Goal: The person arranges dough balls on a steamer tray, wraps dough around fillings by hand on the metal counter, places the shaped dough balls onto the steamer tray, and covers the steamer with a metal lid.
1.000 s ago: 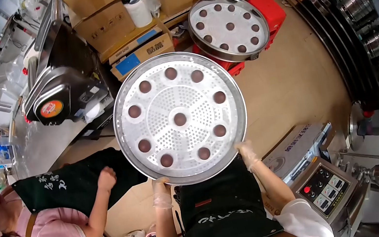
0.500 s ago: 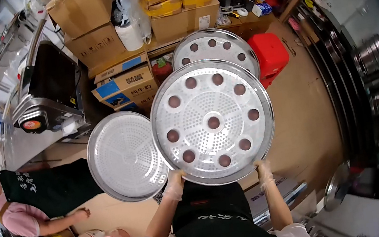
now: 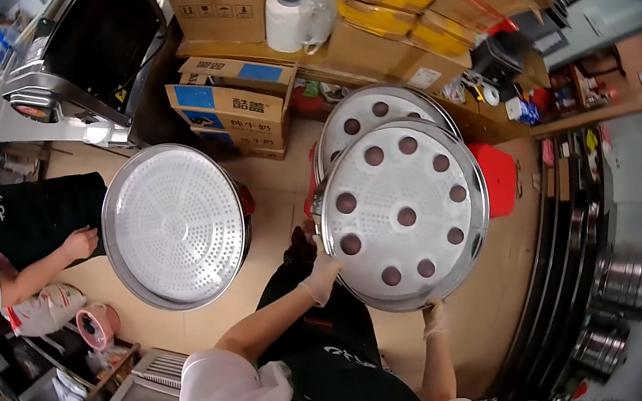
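A round perforated metal steamer tray [image 3: 375, 201] is in both my hands, with several round brown balls [image 3: 406, 217] spread over it on pale liners. My gloved left hand [image 3: 322, 273] grips its left rim, fingers closed. At the lower rim, my gloved right hand [image 3: 433, 318] is closed on the edge. Just beyond, and partly covered by my tray, lies a second tray [image 3: 326, 123] with more brown balls. To my left stands another perforated tray [image 3: 163, 199] with nothing on it.
A red stool [image 3: 498, 178] shows right of my tray. Cardboard boxes [image 3: 238, 117] are piled ahead. A person in a dark apron [image 3: 28, 215] stands at left, one hand near the bare tray. A dark rack [image 3: 543, 267] runs along the right.
My view has turned right. My hands have carried the loaded tray away from the bare tray and over toward the second loaded one, now overlapping more of it.
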Tool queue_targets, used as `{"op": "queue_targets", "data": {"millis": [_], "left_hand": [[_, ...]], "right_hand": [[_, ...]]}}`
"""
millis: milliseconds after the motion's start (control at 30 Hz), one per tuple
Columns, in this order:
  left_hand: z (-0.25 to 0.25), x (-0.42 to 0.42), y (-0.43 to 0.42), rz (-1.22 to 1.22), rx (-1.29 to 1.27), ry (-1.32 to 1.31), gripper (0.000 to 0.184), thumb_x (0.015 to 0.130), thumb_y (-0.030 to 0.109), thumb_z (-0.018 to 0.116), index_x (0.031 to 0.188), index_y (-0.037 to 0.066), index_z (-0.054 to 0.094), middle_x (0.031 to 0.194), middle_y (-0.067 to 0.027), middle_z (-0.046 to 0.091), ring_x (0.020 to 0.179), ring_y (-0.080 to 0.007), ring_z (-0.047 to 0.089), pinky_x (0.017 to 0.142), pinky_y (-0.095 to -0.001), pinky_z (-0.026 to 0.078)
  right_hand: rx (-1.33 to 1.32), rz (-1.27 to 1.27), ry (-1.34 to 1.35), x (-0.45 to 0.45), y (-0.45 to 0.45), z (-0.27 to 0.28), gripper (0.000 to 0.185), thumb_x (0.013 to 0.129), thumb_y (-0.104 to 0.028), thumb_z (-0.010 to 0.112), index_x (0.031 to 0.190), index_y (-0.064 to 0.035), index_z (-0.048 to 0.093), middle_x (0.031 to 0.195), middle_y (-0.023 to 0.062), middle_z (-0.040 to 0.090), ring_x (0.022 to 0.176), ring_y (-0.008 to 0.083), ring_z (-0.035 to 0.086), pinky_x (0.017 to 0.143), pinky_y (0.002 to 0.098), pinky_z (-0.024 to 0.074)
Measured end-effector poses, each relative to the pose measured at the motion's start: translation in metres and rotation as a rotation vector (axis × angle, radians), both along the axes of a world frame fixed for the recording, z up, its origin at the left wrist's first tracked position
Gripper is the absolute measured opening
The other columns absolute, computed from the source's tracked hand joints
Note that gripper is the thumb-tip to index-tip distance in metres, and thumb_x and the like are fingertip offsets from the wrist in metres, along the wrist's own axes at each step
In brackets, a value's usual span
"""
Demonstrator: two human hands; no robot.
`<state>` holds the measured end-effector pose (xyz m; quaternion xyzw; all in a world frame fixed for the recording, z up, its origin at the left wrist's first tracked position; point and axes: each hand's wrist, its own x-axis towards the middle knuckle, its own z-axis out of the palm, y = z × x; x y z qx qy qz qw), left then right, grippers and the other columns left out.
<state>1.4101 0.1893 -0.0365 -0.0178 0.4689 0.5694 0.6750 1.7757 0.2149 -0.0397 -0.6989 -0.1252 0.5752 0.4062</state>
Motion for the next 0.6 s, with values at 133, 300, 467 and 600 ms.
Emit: {"op": "queue_targets", "data": {"millis": [133,300,467,600], "left_hand": [[-0.044,0.022,0.026,-0.114,-0.043,0.351,0.104,0.085,-0.002,0.068,0.155,0.008,-0.009,0.125,-0.0142,0.059,0.110,-0.0229,0.059,0.096,-0.0350,0.050],[-0.012,-0.050,0.102,-0.075,-0.092,0.681,0.116,0.076,0.018,0.080,0.156,0.000,-0.002,0.135,-0.0267,0.050,0.121,-0.0298,0.055,0.103,-0.0355,0.045],[0.013,-0.043,0.107,-0.454,-0.309,0.583,0.113,0.073,0.019,0.075,0.156,-0.004,0.001,0.118,-0.0304,0.063,0.104,-0.0342,0.067,0.086,-0.0356,0.053],[0.031,0.015,0.085,-0.178,-0.422,0.418,0.112,0.075,0.016,0.073,0.157,-0.003,-0.002,0.136,-0.0338,0.047,0.116,-0.0389,0.060,0.098,-0.0371,0.049]], "right_hand": [[0.004,0.101,0.021,0.056,0.054,-0.030,0.022,0.073,0.005,0.059,0.093,-0.0036,0.059,0.088,0.0025,0.059,0.080,0.0191,0.057,0.077,0.0327,0.0493],[-0.081,0.188,-0.042,0.112,0.126,-0.040,0.022,0.071,0.006,0.059,0.092,-0.0008,0.061,0.087,0.0055,0.061,0.078,0.0208,0.059,0.074,0.0336,0.0511],[-0.111,0.469,-0.213,0.114,0.219,-0.005,0.025,0.073,0.000,0.061,0.098,-0.0009,0.063,0.095,0.0058,0.064,0.089,0.0245,0.062,0.084,0.0354,0.0511],[-0.052,0.587,-0.254,0.090,0.311,0.014,0.035,0.072,0.003,0.058,0.106,0.0007,0.063,0.099,0.0084,0.066,0.092,0.0261,0.063,0.085,0.0356,0.0526]]}}
